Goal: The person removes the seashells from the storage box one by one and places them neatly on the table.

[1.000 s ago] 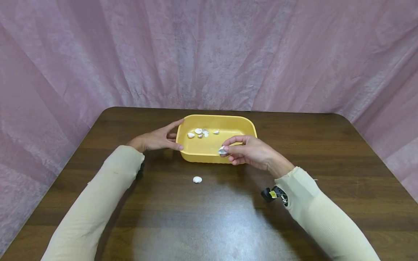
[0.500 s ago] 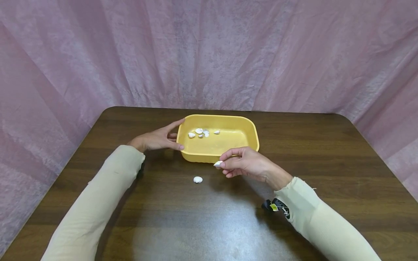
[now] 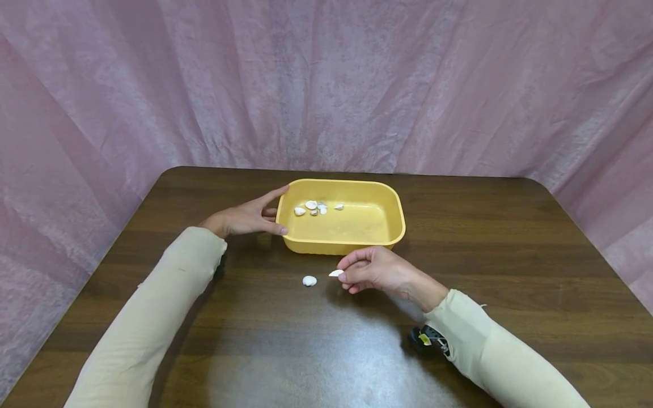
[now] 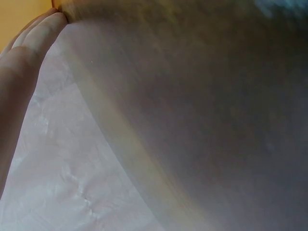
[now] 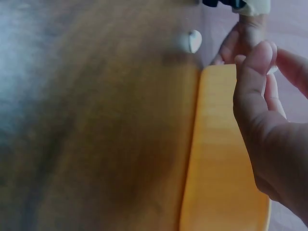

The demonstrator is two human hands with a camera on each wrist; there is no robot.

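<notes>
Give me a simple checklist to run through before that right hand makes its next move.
1. Right hand has a firm-looking grip on the held shell: ok, thumb and fingers pinch it.
2. Left hand is on the tray: ok, it spans the left end.
3. Held shell is out of the tray: ok, it is in front of it.
4. Held shell is apart from the loose shell: ok, a gap shows between them.
5. Held shell touches the table: cannot tell from these angles.
6. Left wrist camera shows the shells: not ok, none appear there.
</notes>
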